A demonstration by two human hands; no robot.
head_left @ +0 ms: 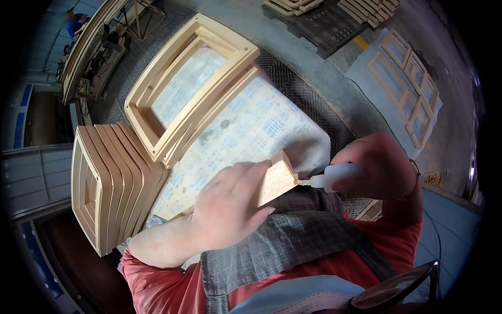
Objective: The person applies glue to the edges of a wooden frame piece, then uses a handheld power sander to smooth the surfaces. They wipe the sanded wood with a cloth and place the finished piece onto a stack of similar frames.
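My left hand grips a short, pale wooden piece, fingers over its top and thumb along its near side. In my right hand is a white squeeze bottle, lying nearly level. The bottle's narrow nozzle meets the right end of the wooden piece, where a small yellowish patch shows. Both hands are above the near edge of a work surface covered with a printed, spotted sheet. Beyond them, stacked wooden frames with curved sides rest on that sheet.
Several more curved frames stand nested at the left. On the floor at the far right, joined frames lie on a pale sheet. A dark pallet carries wooden parts at the back. Far off at upper left is a person in blue.
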